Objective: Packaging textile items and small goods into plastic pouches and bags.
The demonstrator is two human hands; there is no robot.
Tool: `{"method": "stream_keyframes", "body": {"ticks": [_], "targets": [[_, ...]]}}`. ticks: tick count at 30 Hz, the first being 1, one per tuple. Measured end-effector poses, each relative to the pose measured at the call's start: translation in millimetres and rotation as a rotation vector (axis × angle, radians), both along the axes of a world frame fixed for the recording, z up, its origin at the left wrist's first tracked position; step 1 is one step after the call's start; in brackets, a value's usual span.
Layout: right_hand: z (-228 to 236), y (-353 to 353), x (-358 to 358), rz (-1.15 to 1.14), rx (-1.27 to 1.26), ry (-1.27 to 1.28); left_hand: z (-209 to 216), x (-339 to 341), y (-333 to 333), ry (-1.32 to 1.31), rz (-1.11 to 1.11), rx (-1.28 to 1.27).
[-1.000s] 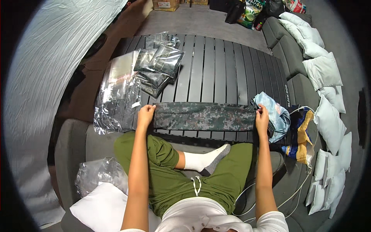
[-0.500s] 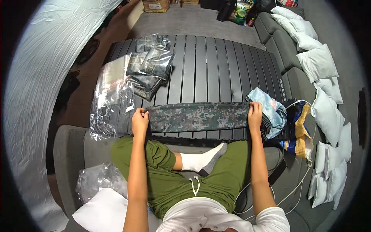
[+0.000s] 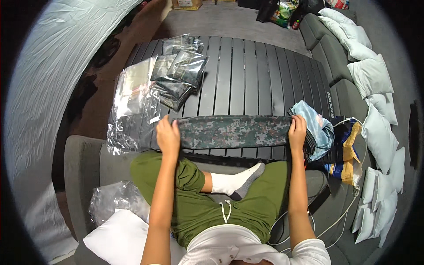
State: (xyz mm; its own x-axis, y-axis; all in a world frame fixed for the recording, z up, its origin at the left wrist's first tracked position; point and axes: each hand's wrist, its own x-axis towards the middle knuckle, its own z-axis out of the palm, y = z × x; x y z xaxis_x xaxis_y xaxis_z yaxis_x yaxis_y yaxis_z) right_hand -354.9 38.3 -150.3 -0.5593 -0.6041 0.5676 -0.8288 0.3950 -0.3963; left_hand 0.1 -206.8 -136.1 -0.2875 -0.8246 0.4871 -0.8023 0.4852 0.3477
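Observation:
A long folded strip of camouflage fabric (image 3: 234, 131) lies stretched across the near edge of the slatted table. At its left end is my left hand (image 3: 168, 136), gripping the edge, with the thumb a little apart from the fingers. My right hand (image 3: 298, 131) pinches the strip's right end. Just beyond that hand sits a crumpled pile of light-blue fabric (image 3: 314, 128) with dark folded edges. Flat clear plastic bags (image 3: 132, 99) lie left of the strip. Several dark folded items in clear bags (image 3: 187, 68) are stacked farther back.
The dark slatted table (image 3: 238, 79) stands before my crossed legs. A blue and yellow bag (image 3: 349, 154) and a white cable (image 3: 340, 216) lie at the right. White pillows (image 3: 371, 75) line the grey sofa. Another white pillow (image 3: 117, 236) and a crumpled plastic bag (image 3: 117, 203) are at lower left.
The view has shifted slightly, so the scene sits a little farther right. My left hand has turned and its thumb has come away from the fingers. The strip stays stretched out.

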Motion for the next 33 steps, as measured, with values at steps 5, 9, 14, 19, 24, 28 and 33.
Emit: {"method": "stream_keyframes", "body": {"ticks": [5, 9, 14, 19, 24, 28, 33], "targets": [[4.1, -14.2, 25.1, 0.165, 0.272, 0.018, -36.9, -16.0, 25.2, -0.328, -0.169, 0.303], [-6.0, -6.3, 27.8, 0.097, 0.567, 0.010, -42.0, -17.5, 18.4, -0.395, -0.193, 0.269], [-8.2, 8.8, 27.8, 0.035, 0.276, 0.027, -43.1, -4.8, -0.5, -0.371, -0.287, 0.191], [-13.6, 27.9, 53.6, -0.537, 0.175, -0.397, -35.5, -6.5, 12.5, -0.371, -0.212, 0.168], [-11.2, 31.0, 44.2, -0.667, 0.360, -0.478, -10.7, -44.5, 49.7, -0.098, -0.199, 0.159], [-7.0, 13.4, 45.4, -0.329, -0.229, -0.666, -24.2, -89.0, 82.5, 0.649, -0.306, 0.651], [46.0, -35.5, 121.0, -0.065, -0.400, -0.640, 7.6, -144.3, 124.4, 1.392, -0.519, 1.772]]}}
